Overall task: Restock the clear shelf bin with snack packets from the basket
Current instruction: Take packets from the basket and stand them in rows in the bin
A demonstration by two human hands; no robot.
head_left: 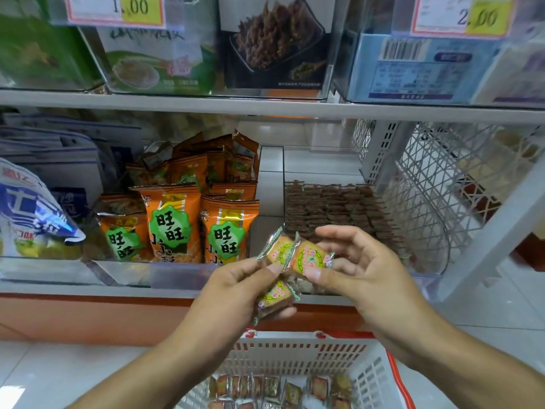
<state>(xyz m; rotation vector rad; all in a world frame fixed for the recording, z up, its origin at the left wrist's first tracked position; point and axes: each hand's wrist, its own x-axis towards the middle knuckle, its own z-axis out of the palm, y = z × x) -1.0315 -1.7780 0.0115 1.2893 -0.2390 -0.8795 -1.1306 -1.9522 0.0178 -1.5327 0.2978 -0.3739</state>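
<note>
On the lower shelf (177,286), in front of the person, largest items first:

Shelf unit: two tiers in view, with clear bins of packaged goods and price tags above.

Clear bin (424,273), right of centre on the lower shelf: the one being filled. Rows of small brown packets (333,208) are stacked neatly across its back and middle. The front strip, behind the hands, looks less full, though the hands hide much of it. Judged partly stocked.

Basket (298,354), white with red trim, on the floor below the hands: a layer of small wrapped packets (274,388) lies in the bottom. Only part of the basket shows, so the count left cannot be told; plainly a fair number remain to move.

Orange snack bags (200,225), in the neighbouring bin to the left: not part of this job.

Left hand (236,287): fingers curled round a few yellow-and-green packets (275,293), thumb pinching the top one.

Right hand (356,261): thumb and fingers pinching one packet (309,256) just beside the left hand's bundle, in front of the bin and not yet inside it.

Status: restocking under way, the handful held is not yet placed, and more packets wait in the basket.
</note>
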